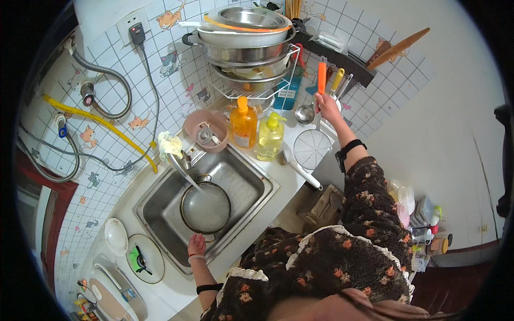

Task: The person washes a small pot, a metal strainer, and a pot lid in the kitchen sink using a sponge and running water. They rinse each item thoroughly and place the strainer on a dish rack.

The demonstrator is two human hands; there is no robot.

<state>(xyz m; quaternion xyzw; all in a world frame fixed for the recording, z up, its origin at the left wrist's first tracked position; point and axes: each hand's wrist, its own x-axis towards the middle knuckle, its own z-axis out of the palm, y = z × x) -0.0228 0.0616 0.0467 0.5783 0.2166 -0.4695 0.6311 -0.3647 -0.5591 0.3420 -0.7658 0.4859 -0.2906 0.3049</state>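
My right hand [327,106] is closed around the orange handle's lower end on a wire-mesh skimmer [312,149]. Its round mesh hangs downward, over the counter's right end. A steel ladle [305,114] is just left of that hand. My left hand [196,244] is over the sink's front rim with loosely bent fingers and nothing visible in it. Close to its fingertips is the near loop handle of a round pot [205,207], which stands in the steel sink [237,176]. Water runs from the faucet [182,170] into the pot, and cloudy liquid fills it.
Orange bottle [243,124], yellow pump bottle [270,138] and pink basin [206,130] line the sink's back. A white-handled brush [305,174] overhangs the counter edge. Stacked bowls [247,52] sit on a wire rack. Left are a white dish [116,236] and glass lid [154,271].
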